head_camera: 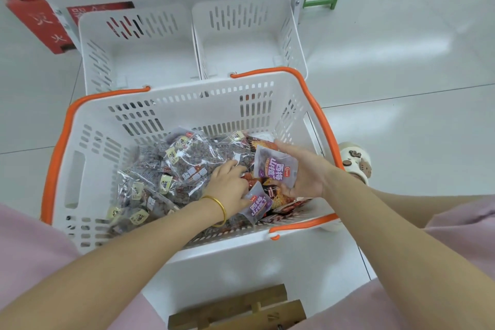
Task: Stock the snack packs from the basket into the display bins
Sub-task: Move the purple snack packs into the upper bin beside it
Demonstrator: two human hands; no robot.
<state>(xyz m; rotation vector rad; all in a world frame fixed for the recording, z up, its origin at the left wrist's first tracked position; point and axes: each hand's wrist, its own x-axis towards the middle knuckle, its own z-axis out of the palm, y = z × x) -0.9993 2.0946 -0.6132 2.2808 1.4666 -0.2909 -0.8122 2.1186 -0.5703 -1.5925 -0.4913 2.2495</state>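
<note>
**Purple packs come out of the basket first**

A purple snack pack [276, 169] rests upright in your right hand [305, 171], thumb and fingers pinching its edges, label facing you, low inside the right end of the basket [171, 104]. A second purple pack [255, 205] lies just beside your left hand [230, 186], which reaches palm-down into the pile with its fingers curled among the wrappers; whether it has actually closed on that pack cannot be told from here. To the left, a heap of clear packs [171, 169] filled with dark pieces covers most of the basket floor, and red packs [278, 195] show beneath your hands.

Two white display bins [139, 43] stand directly beyond the basket's far wall, both looking empty, with the right-hand bin [246, 32] the nearer reach for your loaded hand. Judging by the mix, sorting matters: gather the purple ones together and send one kind to one bin. Keep your grip on the pack's sealed edges rather than squeezing its middle, lift clear of the basket's orange handle [267, 72], and lay it flat, label up. Let your left hand finish its pick before you both travel, so each trip carries two.
</note>
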